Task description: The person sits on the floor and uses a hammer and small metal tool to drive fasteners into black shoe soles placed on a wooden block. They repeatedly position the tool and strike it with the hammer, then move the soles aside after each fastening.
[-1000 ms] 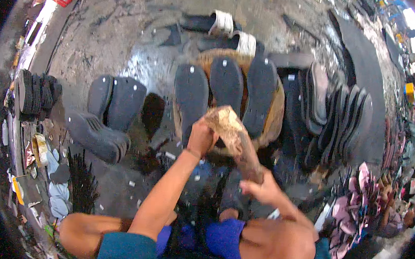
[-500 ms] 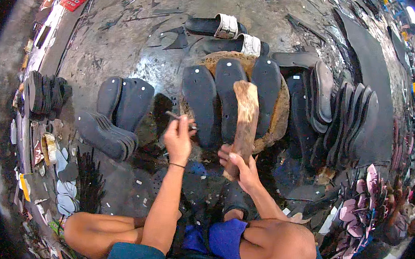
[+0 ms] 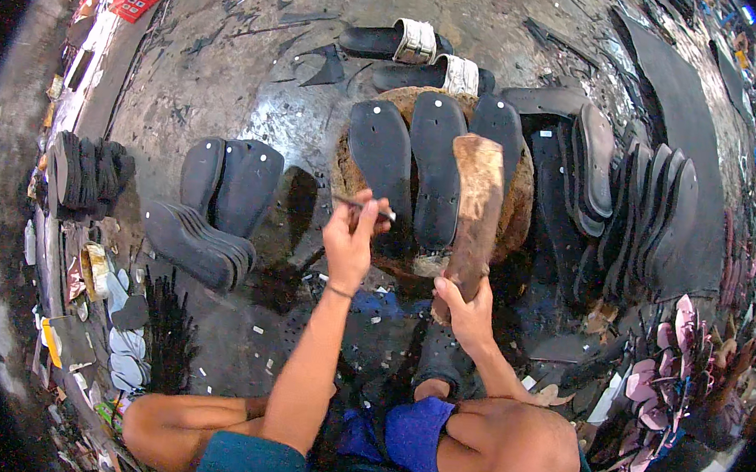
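In my left hand [image 3: 348,241] a slim dark metal punch [image 3: 383,215] with a pale tip is pinched between the fingers. It points right, above the lower part of a black sole [image 3: 378,140]. My right hand [image 3: 468,310] is wrapped around the lower end of a rough wooden club [image 3: 477,199], which slants upward and partly covers another sole [image 3: 499,117]. Between them lies a middle sole [image 3: 436,156] with small holes. All three soles have a white dot near the top and rest on a round wooden block [image 3: 518,213].
Stacked black soles [image 3: 195,244] lie at left, with a bundle of soles [image 3: 81,177] farther out. More stacked soles [image 3: 664,214] stand at right beside a dark sheet [image 3: 674,82]. Two sandals with white straps [image 3: 417,42] lie beyond the block. Pink soles [image 3: 650,390] are heaped near right; scraps litter the floor.
The club and my right hand have shifted right, uncovering more of the middle sole. My left hand has moved slightly right and up, bringing the punch over the left sole. The view has shifted a little.
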Available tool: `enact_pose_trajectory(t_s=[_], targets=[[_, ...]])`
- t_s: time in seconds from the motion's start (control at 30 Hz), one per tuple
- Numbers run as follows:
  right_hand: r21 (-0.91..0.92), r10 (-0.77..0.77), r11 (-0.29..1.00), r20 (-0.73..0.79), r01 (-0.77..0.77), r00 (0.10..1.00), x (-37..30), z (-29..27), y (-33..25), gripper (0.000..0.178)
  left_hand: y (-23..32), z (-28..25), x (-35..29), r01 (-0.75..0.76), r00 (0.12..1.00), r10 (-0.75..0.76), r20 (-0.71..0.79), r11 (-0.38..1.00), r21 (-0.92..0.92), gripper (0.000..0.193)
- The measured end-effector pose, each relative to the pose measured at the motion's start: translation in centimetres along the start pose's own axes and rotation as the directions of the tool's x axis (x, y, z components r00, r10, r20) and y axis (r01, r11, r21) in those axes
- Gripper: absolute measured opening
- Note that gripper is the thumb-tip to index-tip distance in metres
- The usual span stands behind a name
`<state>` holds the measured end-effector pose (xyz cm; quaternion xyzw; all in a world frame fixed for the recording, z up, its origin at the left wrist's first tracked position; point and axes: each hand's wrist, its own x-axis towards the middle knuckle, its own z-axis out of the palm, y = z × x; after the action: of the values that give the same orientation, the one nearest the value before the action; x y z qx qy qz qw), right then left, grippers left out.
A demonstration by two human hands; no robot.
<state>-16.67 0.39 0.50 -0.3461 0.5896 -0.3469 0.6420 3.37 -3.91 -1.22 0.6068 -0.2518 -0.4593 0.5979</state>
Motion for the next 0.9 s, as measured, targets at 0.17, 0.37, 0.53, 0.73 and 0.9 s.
enact_pose_trajectory(t_s=[0.17,0.37,0.53,0.73,0.9], targets=[[0.023,-0.061,0.998,0.007,0.061,0.998,-1.8,-1.1,-1.4,0.042,-1.4,1.1,3.0,-0.091,0.994,0.075,0.077,0.968,0.235,0.026],[0.096,-0.257,0.962,0.007,0.256,0.966,-4.7,-2.3,-10.0,0.047,-1.6,2.1,2.5,-0.320,0.944,0.310,0.115,0.768,0.554,0.022],[0.458,-0.917,0.318,-0.074,0.830,0.392,-5.2,-1.3,-18.9,0.053,-2.3,1.6,2.6,-0.576,0.791,0.559,0.250,0.540,0.614,0.015],[-0.292,0.153,0.956,0.381,-0.038,0.912,-2.4,-5.2,-3.1,0.047,-3.4,0.3,2.2,-0.669,0.735,0.519,0.435,0.451,0.591,0.022],[0.076,0.122,0.987,0.231,-0.142,0.965,-2.2,-2.9,-2.4,0.044,-0.6,1.1,2.9,-0.372,0.928,0.194,0.318,0.454,0.810,0.026]])
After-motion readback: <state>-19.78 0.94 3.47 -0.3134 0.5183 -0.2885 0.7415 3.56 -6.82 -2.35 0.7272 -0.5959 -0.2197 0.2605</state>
